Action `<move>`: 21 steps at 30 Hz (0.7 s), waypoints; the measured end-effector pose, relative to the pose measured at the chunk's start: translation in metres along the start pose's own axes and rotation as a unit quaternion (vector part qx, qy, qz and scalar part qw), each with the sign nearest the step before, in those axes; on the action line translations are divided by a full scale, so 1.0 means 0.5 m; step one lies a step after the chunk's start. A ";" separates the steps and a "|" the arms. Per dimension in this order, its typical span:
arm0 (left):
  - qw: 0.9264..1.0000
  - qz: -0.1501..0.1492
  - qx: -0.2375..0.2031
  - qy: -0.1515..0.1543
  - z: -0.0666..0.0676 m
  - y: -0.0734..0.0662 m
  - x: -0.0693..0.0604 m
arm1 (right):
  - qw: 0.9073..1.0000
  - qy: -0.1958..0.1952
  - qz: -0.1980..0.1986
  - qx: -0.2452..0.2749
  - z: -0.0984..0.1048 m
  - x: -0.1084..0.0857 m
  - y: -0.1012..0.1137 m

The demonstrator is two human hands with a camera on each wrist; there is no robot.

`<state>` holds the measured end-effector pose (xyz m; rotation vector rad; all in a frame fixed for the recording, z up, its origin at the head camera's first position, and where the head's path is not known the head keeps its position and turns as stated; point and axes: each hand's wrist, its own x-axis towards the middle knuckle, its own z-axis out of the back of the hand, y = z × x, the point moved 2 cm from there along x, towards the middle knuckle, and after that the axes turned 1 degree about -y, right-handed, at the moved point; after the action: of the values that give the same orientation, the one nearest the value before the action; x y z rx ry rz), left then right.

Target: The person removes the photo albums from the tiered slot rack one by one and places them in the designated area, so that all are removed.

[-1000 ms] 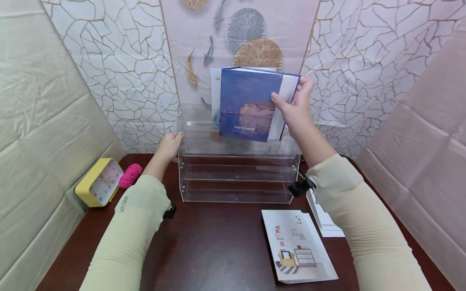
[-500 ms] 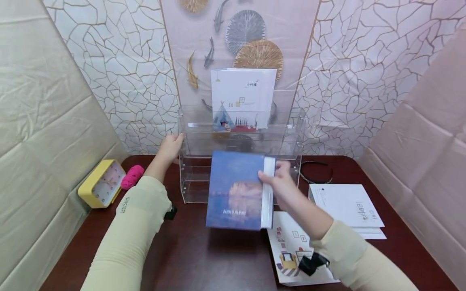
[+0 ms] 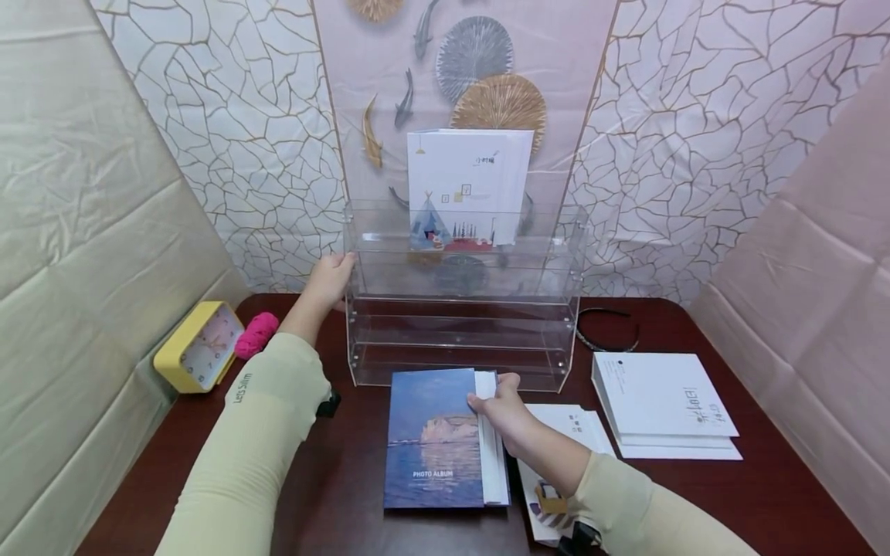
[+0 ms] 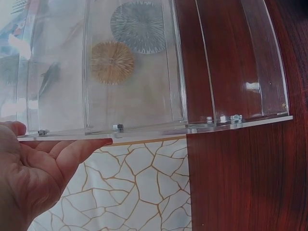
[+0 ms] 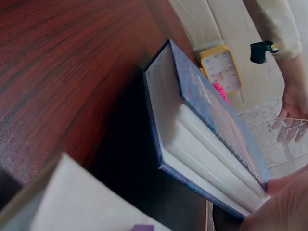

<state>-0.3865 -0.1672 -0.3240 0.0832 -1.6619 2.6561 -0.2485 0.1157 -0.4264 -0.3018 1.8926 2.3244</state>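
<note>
My right hand pinches the right edge of a blue photo album, thumb on its cover. The album, with a sea cliff on its front, is low over the table before a clear acrylic display rack; its pages show in the right wrist view. With my left hand I hold the rack's left side panel. In the left wrist view the fingers lie along the panel's outer face and the thumb is at its edge. A white album stands upright in the rack's top tier.
Another white album lies partly under my right forearm. A thick white album lies at the right, near a black headband. A yellow clock and pink yarn are at the left.
My right hand has brought the blue album down from the rack's top tier to the table in front, uncovering the white album there. My left hand has stayed at the rack's side.
</note>
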 end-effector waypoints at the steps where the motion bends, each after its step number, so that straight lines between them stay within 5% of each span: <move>1: 1.000 0.002 -0.001 0.002 0.000 0.000 0.000 | 1.000 -0.004 0.001 -0.006 0.000 0.000 -0.002; 12: 1.000 0.012 -0.015 -0.002 0.001 -0.001 0.001 | 0.997 -0.043 0.006 -0.069 0.001 0.004 -0.020; 21: 0.999 0.014 -0.032 0.003 -0.002 -0.001 0.000 | 0.979 -0.043 0.058 -0.191 0.004 0.010 -0.010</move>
<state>-0.3863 -0.1660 -0.3240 0.0521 -1.7591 2.6174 -0.2526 0.1183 -0.4318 -0.1268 1.4516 2.7237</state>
